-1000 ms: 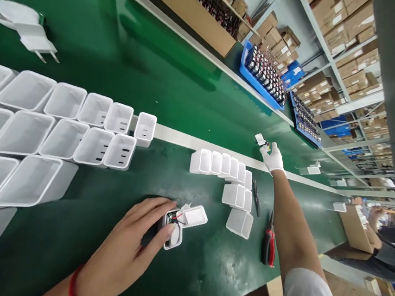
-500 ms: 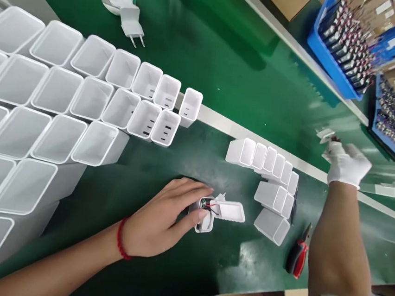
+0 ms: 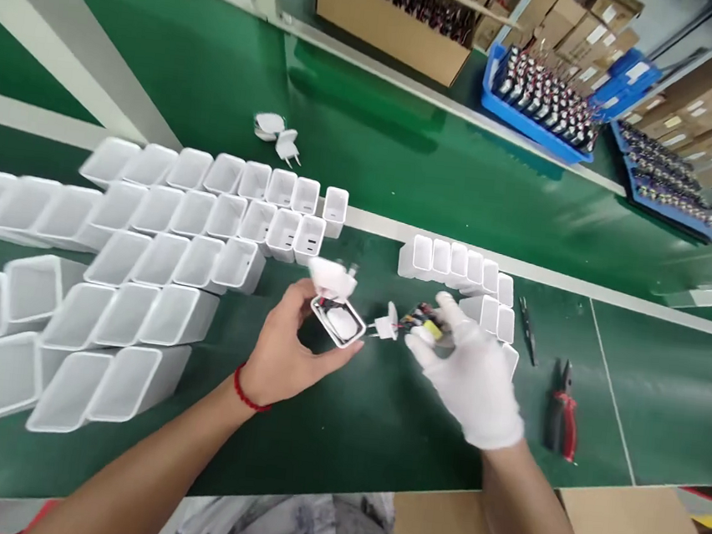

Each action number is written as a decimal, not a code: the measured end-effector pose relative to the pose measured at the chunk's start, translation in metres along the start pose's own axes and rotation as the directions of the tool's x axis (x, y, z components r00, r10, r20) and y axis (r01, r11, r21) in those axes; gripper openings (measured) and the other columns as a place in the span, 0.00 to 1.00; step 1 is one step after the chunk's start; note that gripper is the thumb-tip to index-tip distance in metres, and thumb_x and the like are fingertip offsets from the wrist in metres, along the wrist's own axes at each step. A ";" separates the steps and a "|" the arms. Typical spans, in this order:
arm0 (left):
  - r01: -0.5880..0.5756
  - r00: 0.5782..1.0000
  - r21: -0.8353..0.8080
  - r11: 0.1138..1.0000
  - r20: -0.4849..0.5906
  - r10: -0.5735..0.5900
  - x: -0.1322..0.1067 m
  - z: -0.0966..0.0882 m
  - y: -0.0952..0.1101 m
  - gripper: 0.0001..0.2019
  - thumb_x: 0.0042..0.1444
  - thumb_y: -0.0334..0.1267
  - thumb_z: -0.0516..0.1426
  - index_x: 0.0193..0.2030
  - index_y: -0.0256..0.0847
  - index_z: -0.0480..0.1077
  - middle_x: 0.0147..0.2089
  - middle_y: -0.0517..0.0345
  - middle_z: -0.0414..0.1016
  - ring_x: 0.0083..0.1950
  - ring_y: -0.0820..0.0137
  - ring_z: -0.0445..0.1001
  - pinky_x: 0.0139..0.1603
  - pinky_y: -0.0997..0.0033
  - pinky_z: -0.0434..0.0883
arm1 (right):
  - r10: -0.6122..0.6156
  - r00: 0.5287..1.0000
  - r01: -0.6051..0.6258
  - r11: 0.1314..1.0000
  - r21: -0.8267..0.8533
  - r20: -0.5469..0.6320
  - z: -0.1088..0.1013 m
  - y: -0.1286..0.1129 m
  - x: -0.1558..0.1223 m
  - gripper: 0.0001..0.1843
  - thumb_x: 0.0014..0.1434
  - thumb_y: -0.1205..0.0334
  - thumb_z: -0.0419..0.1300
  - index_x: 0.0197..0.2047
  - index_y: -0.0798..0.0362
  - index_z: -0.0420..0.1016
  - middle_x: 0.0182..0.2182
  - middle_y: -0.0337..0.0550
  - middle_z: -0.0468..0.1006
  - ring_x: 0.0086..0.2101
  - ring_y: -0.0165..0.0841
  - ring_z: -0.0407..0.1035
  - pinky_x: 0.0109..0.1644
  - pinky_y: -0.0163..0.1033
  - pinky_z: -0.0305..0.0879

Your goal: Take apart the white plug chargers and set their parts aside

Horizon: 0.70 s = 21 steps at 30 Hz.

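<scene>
My left hand, bare with a red wristband, is wrapped around a white plastic housing. Dark and red wires and a rounded white piece show inside its open mouth. A white cap with plug pins tilts up at the housing's far side, somewhat blurred. Just to the right, my right hand in a white glove grips a circuit board with a yellow part, smeared by motion. A white plug piece with two pins hangs at the board's left, its pins pointing toward the housing.
Rows of white housings stand at left, a smaller group right of centre. A white plug assembly lies at the back. Red-handled pliers and dark tweezers lie at right. Blue trays of parts line the shelf.
My right hand has come from the far right to beside my left hand, bringing the circuit board and plug piece. My left hand has turned the housing and lifted it. The view has shifted.
</scene>
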<state>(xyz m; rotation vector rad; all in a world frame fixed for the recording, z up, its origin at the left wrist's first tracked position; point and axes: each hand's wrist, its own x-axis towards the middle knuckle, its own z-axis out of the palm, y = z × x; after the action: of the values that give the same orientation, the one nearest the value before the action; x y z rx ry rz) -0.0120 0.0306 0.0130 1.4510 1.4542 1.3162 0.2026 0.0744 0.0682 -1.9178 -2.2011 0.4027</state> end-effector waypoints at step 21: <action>0.008 0.927 -0.112 0.994 0.374 0.034 0.001 -0.020 0.017 0.21 0.59 0.41 0.57 0.58 0.41 0.64 0.48 0.50 0.70 0.45 0.66 0.72 0.48 0.65 0.73 | -0.206 0.954 -0.147 0.309 0.940 0.217 0.042 -0.050 -0.008 0.30 0.51 0.47 0.68 0.53 0.52 0.71 0.43 0.46 0.76 0.44 0.39 0.71 0.54 0.48 0.67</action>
<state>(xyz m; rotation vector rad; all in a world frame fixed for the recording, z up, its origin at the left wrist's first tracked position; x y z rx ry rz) -0.0261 0.0253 0.0345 1.5393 1.1042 1.0363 0.1438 0.0566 0.0449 -1.0977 -1.3933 1.6601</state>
